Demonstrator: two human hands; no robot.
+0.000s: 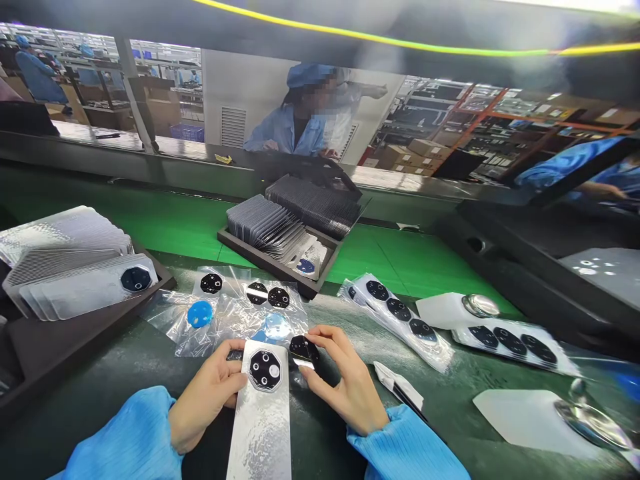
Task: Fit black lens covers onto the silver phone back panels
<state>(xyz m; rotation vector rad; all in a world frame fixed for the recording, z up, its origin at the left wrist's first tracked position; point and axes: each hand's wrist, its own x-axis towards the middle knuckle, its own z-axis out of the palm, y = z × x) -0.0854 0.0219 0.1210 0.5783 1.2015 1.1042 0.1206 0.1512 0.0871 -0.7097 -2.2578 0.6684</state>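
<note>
My left hand (207,397) pinches the upper left edge of a silvery phone back panel (263,430), which stretches toward me. Near its top is an octagonal camera area with a black face and several round openings. Just right of that area, my right hand (347,383) grips a black camera lens cover (303,348) by its edge between thumb and fingers. Clear plastic film (230,313) lies beyond both hands, with loose black lens covers (279,297) and a round blue film piece (200,313) on it.
A dark tray of stacked panels (85,287) stands at left, and another tray (280,267) sits on the green belt (375,250). Bagged lens covers (399,309), white pieces with metal discs (530,417) and a black tool (407,397) lie at right. A person (295,120) works opposite.
</note>
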